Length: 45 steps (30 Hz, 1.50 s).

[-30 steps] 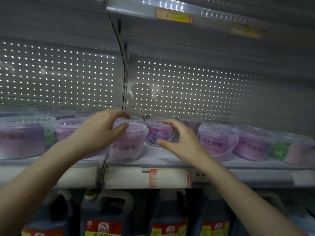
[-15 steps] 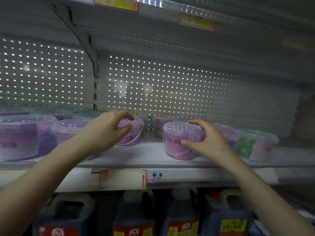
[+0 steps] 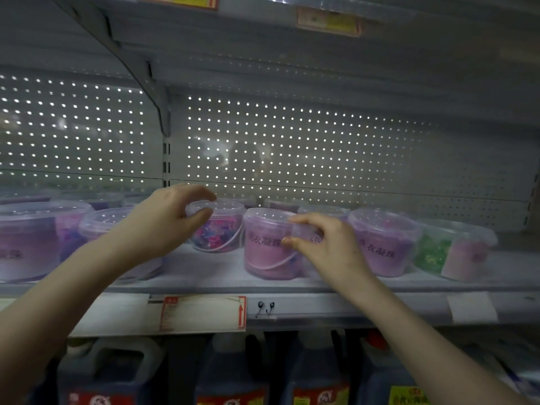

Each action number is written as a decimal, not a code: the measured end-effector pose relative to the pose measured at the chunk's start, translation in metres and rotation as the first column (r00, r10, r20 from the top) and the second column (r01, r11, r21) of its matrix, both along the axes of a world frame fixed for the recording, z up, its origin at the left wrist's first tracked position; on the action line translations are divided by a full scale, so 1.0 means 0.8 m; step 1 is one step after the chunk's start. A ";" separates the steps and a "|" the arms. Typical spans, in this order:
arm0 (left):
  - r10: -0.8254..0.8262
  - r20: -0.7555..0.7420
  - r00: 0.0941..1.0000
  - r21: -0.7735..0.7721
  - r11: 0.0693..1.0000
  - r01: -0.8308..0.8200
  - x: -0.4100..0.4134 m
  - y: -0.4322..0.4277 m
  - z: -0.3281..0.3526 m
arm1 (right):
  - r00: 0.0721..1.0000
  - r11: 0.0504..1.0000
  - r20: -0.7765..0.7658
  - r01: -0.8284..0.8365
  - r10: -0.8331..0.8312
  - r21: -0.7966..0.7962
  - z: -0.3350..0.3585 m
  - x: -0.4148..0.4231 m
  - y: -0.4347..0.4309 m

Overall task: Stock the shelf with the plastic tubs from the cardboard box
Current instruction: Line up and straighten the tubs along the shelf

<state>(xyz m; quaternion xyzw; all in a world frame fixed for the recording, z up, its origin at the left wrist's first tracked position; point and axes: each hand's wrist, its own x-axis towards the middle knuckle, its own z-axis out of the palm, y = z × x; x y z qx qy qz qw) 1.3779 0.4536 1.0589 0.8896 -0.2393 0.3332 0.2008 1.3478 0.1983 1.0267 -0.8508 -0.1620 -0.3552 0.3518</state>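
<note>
Curling round the right side of the pink tub [image 3: 267,249], the fingers [image 3: 304,220] of the right hand [image 3: 330,249] lie on its lid edge while the thumb presses its printed front, so this hand is clamped on that tub. Just left of the pink tub and a little further back, the left hand [image 3: 163,226] pinches the clear lid of the mixed-colour tub [image 3: 219,236], forefinger over the top and thumb against the rim. Both tubs stand upright on the shelf [image 3: 204,273], the pink tub near its front edge. Right of the pink tub stands a purple tub [image 3: 382,244], then a green tub [image 3: 435,252]; more purple tubs [image 3: 32,238] sit far to its left. Behind it rises a perforated back panel [image 3: 292,141]. Below it hangs a price tag [image 3: 201,312], and lower still stand dark jugs [image 3: 230,372].
</note>
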 end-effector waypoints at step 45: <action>-0.114 -0.063 0.992 -0.150 0.983 0.103 0.018 -0.025 0.008 | 0.876 0.895 -0.245 0.347 -0.416 -0.279 0.024 0.097 -0.093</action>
